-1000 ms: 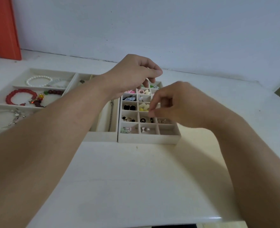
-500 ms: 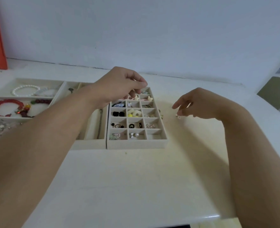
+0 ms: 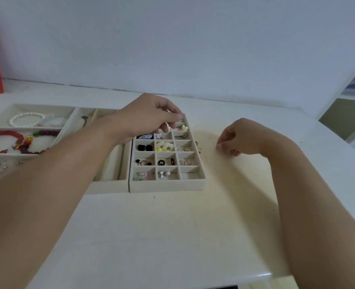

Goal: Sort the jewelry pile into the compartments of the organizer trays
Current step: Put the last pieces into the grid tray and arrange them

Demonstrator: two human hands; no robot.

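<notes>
Fingers [image 3: 221,146] of right hand [image 3: 243,138] curled on table [image 3: 172,236], contents unclear; left hand [image 3: 145,117] pinching above grid tray [image 3: 168,185].

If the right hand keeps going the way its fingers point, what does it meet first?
Probably the small loose pieces beside the grid tray; the right hand points left toward them, though depth is unclear.

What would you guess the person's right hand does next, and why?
Probably it lifts whatever it is pinching and carries it left to the small-compartment tray. The right hand rests on the table with its fingertips pressed together low; what they hold is hidden. The near-right compartment looks empty.
</notes>
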